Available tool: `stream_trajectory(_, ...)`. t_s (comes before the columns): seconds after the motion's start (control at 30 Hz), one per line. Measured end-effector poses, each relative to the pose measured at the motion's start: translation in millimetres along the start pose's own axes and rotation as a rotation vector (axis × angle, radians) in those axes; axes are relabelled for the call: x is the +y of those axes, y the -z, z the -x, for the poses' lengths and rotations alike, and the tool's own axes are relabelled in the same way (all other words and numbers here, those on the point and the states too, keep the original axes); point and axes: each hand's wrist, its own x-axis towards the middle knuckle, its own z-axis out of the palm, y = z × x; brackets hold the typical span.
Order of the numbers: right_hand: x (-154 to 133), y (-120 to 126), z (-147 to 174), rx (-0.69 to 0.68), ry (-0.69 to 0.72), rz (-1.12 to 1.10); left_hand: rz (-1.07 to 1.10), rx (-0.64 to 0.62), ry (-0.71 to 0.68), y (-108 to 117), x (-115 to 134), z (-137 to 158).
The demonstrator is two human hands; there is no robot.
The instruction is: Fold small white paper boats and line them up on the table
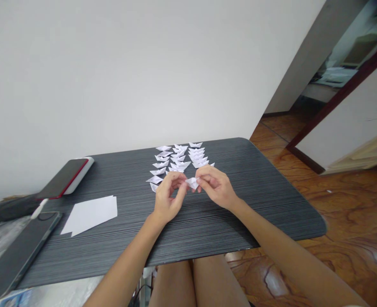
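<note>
Hands [169,199] partly cover the folded paper [192,183] they pinch.

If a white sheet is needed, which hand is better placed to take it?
Probably the left hand: it is nearer the white sheets, though it and the right hand hold the folded paper.

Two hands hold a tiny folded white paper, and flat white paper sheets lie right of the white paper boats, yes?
Only the side is wrong: the head view shows the flat white paper sheets left of the white paper boats. The rest is right.
</note>
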Motion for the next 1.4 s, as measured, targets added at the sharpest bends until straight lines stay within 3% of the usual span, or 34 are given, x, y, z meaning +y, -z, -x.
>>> stream_trajectory(0.2, 1.4, 1.1, 1.4, 0.012, 0.057, 0.067, -0.249, -0.082, -0.117, 4.2, 1.9, -3.3)
stream_trajectory(0.5, -0.9, -0.6, 0.9, 0.155, 0.036, 0.013, -0.189, 0.001, -0.103, 4.0, -1.5, -3.2)
stream_trajectory(0.63, -1.3, -0.6, 0.4, 0.103, 0.033, -0.05, -0.175, 0.019, -0.099, 4.3, -1.9, -3.4)
stream_trajectory(0.87, 1.9, 6.6, -0.5, -0.043, 0.236, 0.289, -0.283, -0.013, -0.235, 5.4, -3.9, -3.8)
stream_trajectory(1.17, -7.4, 15.2, -3.2, -0.238, 0.244, 0.457, -0.454, -0.164, -0.36, 10.6, -9.7, -1.4)
stream_trajectory(1.4, -3.8, 17.4, -3.3, -0.213, 0.253, 0.477, -0.427, -0.174, -0.298, 12.6, -7.2, -2.8)
